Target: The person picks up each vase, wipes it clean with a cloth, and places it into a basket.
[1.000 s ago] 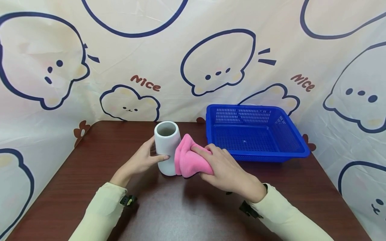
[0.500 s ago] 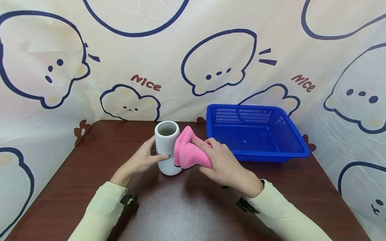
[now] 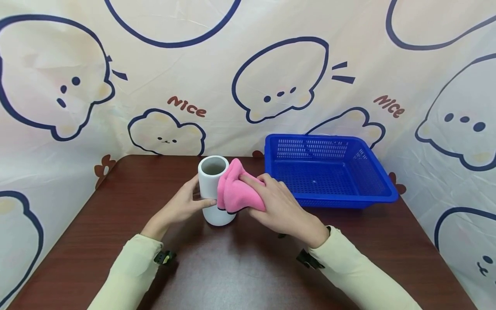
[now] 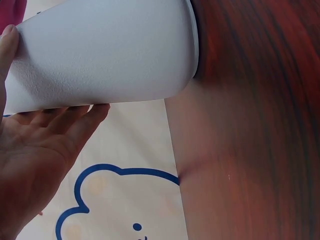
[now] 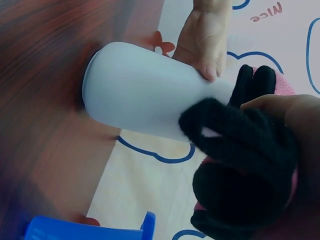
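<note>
Pale yellow sleeve (image 3: pixel 125 269), left of the white vase (image 3: pixel 210 188) and nearer the camera, with a black wrist strap (image 3: pixel 165 257) beside the cuff. Left hand (image 3: pixel 182 209), at the vase's left side; it holds the vase, thumb across the front and fingers round the far side. The vase itself is cylindrical, hollow and matte, and stands upright on a dark brown wood-grain table (image 3: pixel 217 275). Pink cloth (image 3: pixel 242 193), bunched, with a black side that shows in the right wrist view; it lies against the vase's upper right side. Right hand (image 3: pixel 280 206), right of the vase; it grips the cloth, a finger sunk in the top fold. Blue perforated plastic basket (image 3: pixel 348 198), farther right of the vase and set back. Cream backdrop (image 3: pixel 217 77), behind the vase, carries navy cartoon outlines and brown "Nice" lettering.
</note>
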Demonstrator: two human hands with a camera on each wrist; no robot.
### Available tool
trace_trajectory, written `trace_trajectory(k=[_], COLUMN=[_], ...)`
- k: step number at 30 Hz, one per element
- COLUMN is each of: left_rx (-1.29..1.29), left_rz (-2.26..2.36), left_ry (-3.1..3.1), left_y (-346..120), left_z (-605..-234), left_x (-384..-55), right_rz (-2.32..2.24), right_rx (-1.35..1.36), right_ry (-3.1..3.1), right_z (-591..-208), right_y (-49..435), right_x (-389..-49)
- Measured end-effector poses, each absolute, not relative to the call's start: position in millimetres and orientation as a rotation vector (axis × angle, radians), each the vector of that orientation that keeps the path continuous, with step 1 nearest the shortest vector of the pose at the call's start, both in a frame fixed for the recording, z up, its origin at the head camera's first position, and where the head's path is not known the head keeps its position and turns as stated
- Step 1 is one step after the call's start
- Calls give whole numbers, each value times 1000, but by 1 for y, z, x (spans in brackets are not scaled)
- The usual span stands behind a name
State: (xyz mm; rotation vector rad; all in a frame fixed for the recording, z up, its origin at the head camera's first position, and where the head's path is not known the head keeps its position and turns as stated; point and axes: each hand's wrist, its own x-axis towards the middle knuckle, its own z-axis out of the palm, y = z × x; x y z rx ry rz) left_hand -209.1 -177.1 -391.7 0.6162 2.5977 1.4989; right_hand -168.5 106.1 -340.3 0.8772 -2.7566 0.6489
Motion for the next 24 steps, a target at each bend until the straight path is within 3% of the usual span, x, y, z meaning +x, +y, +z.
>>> trace_trajectory(k=[24], left_rx=[639], left_rz=[1527], left_ry=[2562], left_y=[-177], left_z=[-390], left_x=[-208], right_rz=[629], right_rx=[872], right_ry=[-2878], right_z=[-345], right_y=[99], right_x=[-174])
